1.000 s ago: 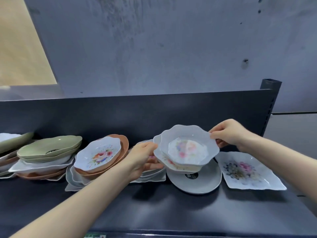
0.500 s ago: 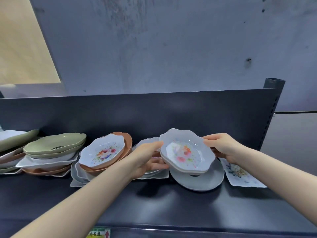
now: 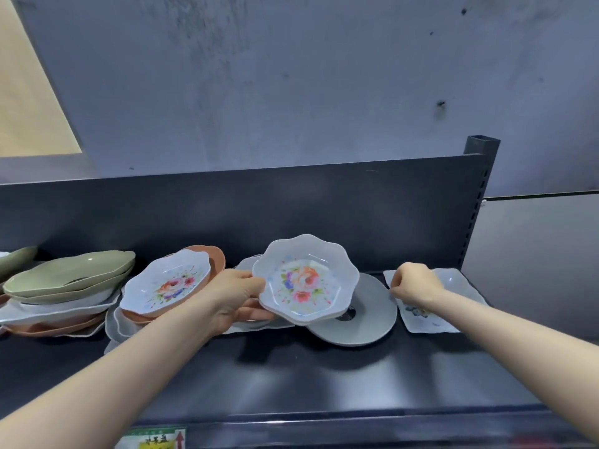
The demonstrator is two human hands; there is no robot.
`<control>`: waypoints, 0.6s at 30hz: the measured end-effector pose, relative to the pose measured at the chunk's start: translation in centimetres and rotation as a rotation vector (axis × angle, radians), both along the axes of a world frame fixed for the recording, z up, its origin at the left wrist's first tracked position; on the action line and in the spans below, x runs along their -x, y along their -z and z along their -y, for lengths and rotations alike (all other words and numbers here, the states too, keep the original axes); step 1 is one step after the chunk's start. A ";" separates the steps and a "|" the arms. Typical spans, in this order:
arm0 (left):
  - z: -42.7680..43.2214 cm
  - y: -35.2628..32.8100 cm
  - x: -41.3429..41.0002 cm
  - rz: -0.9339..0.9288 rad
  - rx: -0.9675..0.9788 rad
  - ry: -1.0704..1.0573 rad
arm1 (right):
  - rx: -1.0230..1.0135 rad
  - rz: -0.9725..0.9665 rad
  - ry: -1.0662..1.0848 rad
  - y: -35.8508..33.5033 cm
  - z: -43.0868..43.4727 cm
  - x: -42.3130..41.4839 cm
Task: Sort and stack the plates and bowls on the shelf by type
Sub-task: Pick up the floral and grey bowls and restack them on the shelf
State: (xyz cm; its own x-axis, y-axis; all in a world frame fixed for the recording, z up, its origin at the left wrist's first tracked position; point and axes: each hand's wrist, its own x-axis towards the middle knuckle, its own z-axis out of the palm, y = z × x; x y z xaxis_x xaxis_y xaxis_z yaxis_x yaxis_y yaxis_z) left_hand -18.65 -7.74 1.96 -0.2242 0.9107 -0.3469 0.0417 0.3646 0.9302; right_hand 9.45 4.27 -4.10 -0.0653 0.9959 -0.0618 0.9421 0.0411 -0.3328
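My left hand [image 3: 238, 294] grips the left rim of two nested white scalloped bowls with a flower print [image 3: 306, 281], held above a grey round plate [image 3: 369, 314]. My right hand [image 3: 415, 285] is off the bowls, fingers curled, resting at the left edge of a white square floral plate [image 3: 453, 299]. It may be pinching that plate's edge, but the fingers hide the contact. Another floral scalloped bowl [image 3: 167, 283] sits tilted on terracotta bowls [image 3: 215, 264] to the left. Green bowls [image 3: 69, 280] top a mixed pile at far left.
The dark shelf [image 3: 291, 377] has bare surface in front of the dishes. Its back panel [image 3: 291, 212] rises behind them, with a slotted upright post [image 3: 479, 196] at the right. White plates [image 3: 120, 322] lie under the terracotta stack. A label [image 3: 152, 440] sticks on the front edge.
My right hand let go of the floral bowls' right rim and moved right onto the square plate. The left hand alone now holds the bowls, which tilted slightly toward me.
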 end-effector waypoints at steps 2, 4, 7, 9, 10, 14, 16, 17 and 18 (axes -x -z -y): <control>0.3 -0.1 0.1 0.017 -0.008 -0.028 | 0.036 0.049 0.003 0.8 -0.1 0.1; 0.6 0.0 0.0 0.022 -0.007 -0.041 | 0.028 0.061 0.010 1.3 -0.1 0.2; 1.1 0.2 -0.4 0.056 0.012 -0.060 | 0.008 0.040 0.023 1.1 0.0 0.5; 1.4 0.2 -0.6 0.080 0.024 -0.062 | -0.002 0.020 0.026 0.9 -0.2 0.6; 1.5 0.2 -0.8 0.087 0.025 -0.064 | -0.015 -0.004 0.025 0.7 -0.5 0.6; 1.5 0.4 -1.3 0.092 0.025 -0.080 | -0.081 -0.205 0.062 -1.0 -1.1 -0.3; 1.3 0.6 -1.8 0.101 0.028 -0.090 | -0.145 -0.254 0.062 -2.7 -1.5 -1.3; 1.2 0.7 -2.1 0.107 0.030 -0.097 | -0.177 -0.263 0.062 -3.6 -1.6 -1.9; 1.1 0.8 -2.4 0.112 0.031 -0.107 | -0.207 -0.277 0.066 -4.4 -1.6 -2.7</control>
State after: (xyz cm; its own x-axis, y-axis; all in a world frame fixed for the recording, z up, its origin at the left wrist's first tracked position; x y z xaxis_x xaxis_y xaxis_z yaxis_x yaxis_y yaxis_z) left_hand -16.24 -8.87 1.20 -0.2777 0.8721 -0.4028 -0.1022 0.3901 0.9151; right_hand 12.15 5.90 0.33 0.0131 0.9882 0.1528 0.8199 0.0769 -0.5673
